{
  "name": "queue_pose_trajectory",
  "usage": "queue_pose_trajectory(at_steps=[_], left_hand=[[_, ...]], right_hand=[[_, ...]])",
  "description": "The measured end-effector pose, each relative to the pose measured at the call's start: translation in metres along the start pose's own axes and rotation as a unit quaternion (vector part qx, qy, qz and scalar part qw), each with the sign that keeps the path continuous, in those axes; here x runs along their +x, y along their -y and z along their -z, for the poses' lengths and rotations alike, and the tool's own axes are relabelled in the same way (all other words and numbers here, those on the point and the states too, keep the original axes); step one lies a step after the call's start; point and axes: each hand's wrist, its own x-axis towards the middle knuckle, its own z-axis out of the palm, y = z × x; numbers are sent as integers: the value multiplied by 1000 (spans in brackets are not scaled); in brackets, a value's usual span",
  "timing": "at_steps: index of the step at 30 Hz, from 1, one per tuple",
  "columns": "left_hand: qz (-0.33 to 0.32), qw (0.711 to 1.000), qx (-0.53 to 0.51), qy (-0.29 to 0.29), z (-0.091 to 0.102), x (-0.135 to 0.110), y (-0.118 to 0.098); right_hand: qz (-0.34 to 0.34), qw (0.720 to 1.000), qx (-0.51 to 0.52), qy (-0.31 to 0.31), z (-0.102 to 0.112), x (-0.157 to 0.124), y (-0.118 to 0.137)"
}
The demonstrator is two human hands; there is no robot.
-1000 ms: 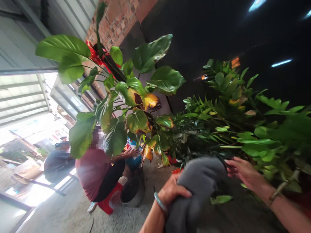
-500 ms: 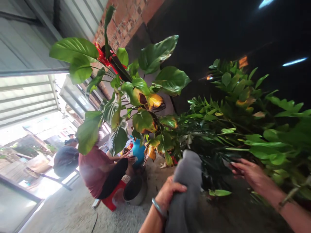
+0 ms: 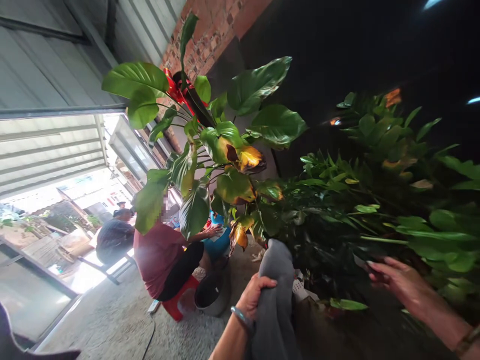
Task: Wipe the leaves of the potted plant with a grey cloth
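While the grey cloth (image 3: 275, 295) hangs upright at bottom centre, the left hand (image 3: 255, 297) grips its left edge, thumb across the fabric. Well apart to the right, the right hand (image 3: 401, 282) lies open, fingers (image 3: 378, 267) reaching into the dark leafy plant (image 3: 360, 210) beside it.

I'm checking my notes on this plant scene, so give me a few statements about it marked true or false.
1. The left hand grips a grey cloth. True.
2. The right hand holds scissors. False: it is open, reaching into the dark green foliage.
3. The big-leaved plant has some yellowed leaves. True.
4. The person in the red shirt stands upright. False: they sit low on a red stool.
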Motion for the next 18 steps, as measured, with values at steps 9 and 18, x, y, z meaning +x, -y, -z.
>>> queue_pose_trajectory(at_steps=[9, 18], left_hand=[[-105, 992, -63, -27, -23, 27, -85], [-19, 997, 4, 69, 4, 3, 3]], right_hand=[[-12, 1000, 17, 9, -4, 6, -11], [-11, 1000, 1, -1, 2, 3, -2]])
